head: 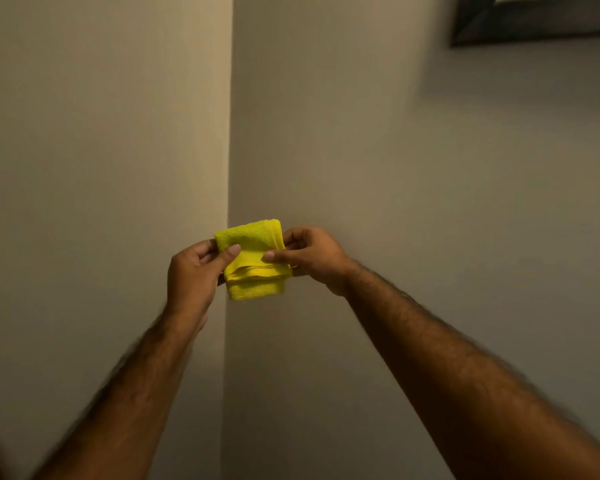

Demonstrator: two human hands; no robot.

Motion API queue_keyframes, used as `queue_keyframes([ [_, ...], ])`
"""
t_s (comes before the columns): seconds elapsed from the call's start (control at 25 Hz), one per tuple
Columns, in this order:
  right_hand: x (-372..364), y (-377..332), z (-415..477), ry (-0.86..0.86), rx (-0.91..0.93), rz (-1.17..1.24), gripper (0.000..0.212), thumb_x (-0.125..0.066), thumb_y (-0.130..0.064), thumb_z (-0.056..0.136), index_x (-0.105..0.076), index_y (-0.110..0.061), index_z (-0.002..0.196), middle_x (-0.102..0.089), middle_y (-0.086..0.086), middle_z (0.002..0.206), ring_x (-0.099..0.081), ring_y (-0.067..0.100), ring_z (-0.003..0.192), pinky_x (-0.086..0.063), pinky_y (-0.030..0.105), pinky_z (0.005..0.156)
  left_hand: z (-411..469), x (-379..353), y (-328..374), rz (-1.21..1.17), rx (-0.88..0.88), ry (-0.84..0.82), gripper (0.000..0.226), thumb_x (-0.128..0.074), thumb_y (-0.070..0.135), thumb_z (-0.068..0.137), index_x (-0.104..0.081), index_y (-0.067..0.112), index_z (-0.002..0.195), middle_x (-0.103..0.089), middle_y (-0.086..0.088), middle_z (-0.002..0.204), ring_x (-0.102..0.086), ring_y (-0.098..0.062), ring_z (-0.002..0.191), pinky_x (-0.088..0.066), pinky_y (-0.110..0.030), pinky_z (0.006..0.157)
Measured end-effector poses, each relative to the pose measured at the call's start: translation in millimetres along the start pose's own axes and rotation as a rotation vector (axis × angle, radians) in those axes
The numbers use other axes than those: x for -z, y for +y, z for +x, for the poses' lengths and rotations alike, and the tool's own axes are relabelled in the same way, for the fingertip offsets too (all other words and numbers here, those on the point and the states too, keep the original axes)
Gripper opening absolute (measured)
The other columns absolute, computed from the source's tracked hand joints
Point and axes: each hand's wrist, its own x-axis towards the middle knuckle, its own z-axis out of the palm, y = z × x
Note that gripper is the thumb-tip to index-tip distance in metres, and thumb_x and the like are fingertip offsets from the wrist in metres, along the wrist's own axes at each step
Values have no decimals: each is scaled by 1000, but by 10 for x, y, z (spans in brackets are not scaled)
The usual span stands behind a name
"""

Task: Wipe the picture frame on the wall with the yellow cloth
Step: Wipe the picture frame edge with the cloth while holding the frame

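Two plain walls [395, 202] meet at a corner that runs straight down the middle of the view, and both are bare apart from the picture frame [534, 26] hanging high on the right-hand one, dark and only partly in sight at the top edge. It is well apart from the hands, up and to the right of them.

The yellow cloth [253, 259] is folded into a small thick pad and held up in front of the corner. The left hand [194, 271] pinches its left edge, thumb on the front and fingers [207, 252] curled behind; the right hand [309, 258] pinches the right edge the same way. Both hands are closed on the cloth.

The risks, as I judge them: the folded layers show loose at the lower edge, so the pad could fall open once one hand lets go. A hard upward reach and push might tilt the frame or knock it off its hook, and a careless sweep could drag the cloth across the wall instead.

I see no brand, label or writing anywhere, though the light is dim and a small tag on the cloth could be hidden in the folds.
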Motion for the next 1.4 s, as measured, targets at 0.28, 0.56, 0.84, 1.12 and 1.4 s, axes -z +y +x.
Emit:
queue_keyframes([
  [0.28,1134,-1338,-471,180,106,-176,41,-72,-21,92,-62,0,126,-68,18,116,-71,32,99,-65,41,71,314,-1146,1261,94,-338,-30,49,-76,42,83,-69,17,125,-79,-4,103,-75,-23,94,-62,-54,82],
  [0.56,2011,-2406,-998,577,446,-372,35,-78,-35,87,-72,-8,107,-76,11,98,-71,18,77,-65,44,68,525,-2101,2690,-86,-548,-141,40,-79,38,81,-74,19,115,-78,-5,96,-75,-27,89,-63,-58,74],
  [0.84,3642,-3079,-2055,1380,662,-1304,55,-58,-43,97,-59,-3,133,-57,20,142,-46,35,141,-37,42,115,874,-2999,3899,23,-813,-58,39,-77,40,82,-74,14,110,-77,-8,99,-73,-31,95,-62,-46,83],
  [1.12,4446,-2819,-2607,1372,249,-1494,103,-19,-79,86,-15,-11,163,-9,7,173,-5,22,161,-14,44,128,1008,-3507,3837,244,-870,205,39,-75,26,86,-65,6,118,-70,-16,119,-65,-32,106,-47,-31,82],
  [1.4,4501,-2484,-2309,1399,291,-1391,114,-13,-89,81,0,-11,164,11,3,173,10,15,160,-3,38,130,966,-3644,3541,617,-1383,214,30,-53,2,97,-66,-4,124,-66,-26,128,-62,-41,120,-52,-47,103],
])
